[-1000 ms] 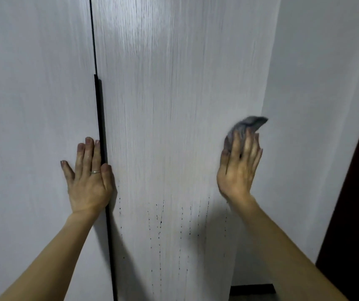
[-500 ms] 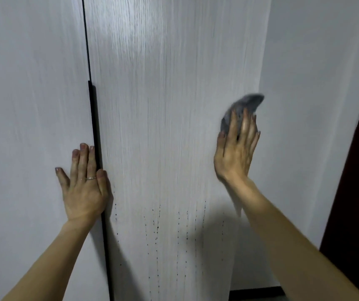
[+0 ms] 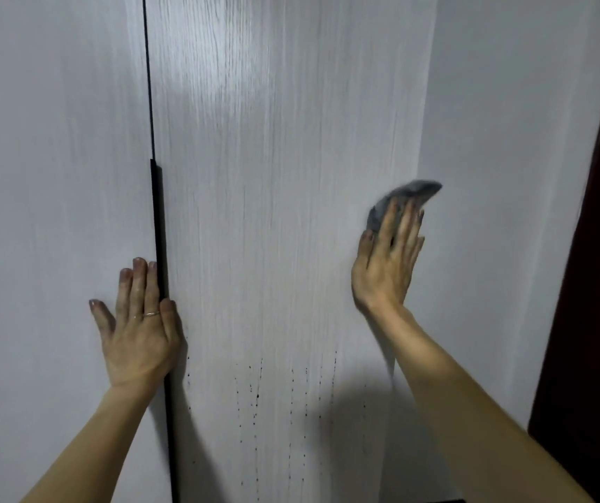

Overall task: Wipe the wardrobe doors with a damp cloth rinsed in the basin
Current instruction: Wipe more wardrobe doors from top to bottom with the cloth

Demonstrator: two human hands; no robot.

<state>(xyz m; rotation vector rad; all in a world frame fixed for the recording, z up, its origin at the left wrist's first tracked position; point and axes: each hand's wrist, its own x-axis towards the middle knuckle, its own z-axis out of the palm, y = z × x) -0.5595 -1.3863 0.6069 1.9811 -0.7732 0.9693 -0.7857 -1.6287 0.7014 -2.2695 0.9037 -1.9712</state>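
two pale grey-white wardrobe doors with a fine upright wood grain fill most of the view. the left door (image 3: 48,176) and the right door (image 3: 273,176) meet at a thin dark seam, and a black handle strip (image 3: 157,219) runs down that seam from about mid-height. a soft patch of glare (image 3: 218,67) sits high on the right door. lower down the same door carries thin vertical trails of dark spots (image 3: 255,393). right of the wardrobe stands a plain light wall (image 3: 509,139), and at the far right edge a dark brown door or frame (image 3: 599,285).

the grey cloth (image 3: 405,197) lies against the right door at its right edge, about mid-height. it is bunched into a long curved wad, somewhat blurred. its long axis slants from lower left to upper right, and its narrow tip points up and right, reaching just past the door's edge toward the wall.

the right hand (image 3: 387,266) is spread flat, fingers straight and pointing up, pressing the lower part of the cloth onto the door; the fingers are not curled round it. the left hand (image 3: 139,328) lies flat and open on the left door, fingers straight and pointing up, holding nothing. its little-finger side rests along the handle strip, and a ring (image 3: 151,314) shows on one finger.
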